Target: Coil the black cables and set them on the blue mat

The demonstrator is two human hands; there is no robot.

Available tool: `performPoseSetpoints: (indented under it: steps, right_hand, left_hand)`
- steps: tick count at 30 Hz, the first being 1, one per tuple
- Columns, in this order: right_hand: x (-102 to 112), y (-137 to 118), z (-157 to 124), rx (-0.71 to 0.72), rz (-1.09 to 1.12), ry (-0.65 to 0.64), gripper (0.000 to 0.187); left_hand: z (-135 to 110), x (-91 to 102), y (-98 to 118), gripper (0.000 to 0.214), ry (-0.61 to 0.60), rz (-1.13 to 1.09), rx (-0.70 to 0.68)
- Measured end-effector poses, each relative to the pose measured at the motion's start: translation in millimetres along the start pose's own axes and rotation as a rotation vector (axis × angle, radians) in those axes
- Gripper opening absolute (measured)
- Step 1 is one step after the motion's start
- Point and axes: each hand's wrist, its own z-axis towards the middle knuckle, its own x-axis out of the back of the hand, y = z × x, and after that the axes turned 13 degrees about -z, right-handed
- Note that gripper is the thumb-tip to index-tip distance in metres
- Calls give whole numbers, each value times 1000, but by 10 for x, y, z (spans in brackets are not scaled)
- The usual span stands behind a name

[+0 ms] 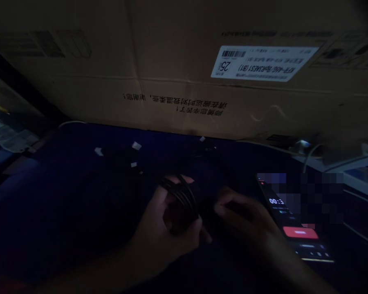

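My left hand wraps around a coiled black cable, its fingers hooked through the loops. My right hand is just to the right of the coil, with its fingers curled toward a dark shape between my hands. The darkness hides whether that hand holds anything. Further right, a smartphone lies on a dark blue surface, its screen lit with a timer and a red button. Part of the screen is blurred out. Several small white tags sit on dark shapes beyond my hands.
A large cardboard box stands along the far side, with upside-down printing and a white barcode label. A thin white cable runs at the right edge. Pale plastic packaging lies at the left.
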Motion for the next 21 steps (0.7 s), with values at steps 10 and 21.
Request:
performPoseSetpoints:
  steps: [10, 21]
  right_hand:
    - [-139, 87, -86, 497, -288, 178, 14]
    - [-3, 138, -91, 844, -632, 615, 27]
  left_hand:
    - [85, 13, 165, 53, -65, -145, -80]
    - [144, 80, 161, 51, -69, -203, 60]
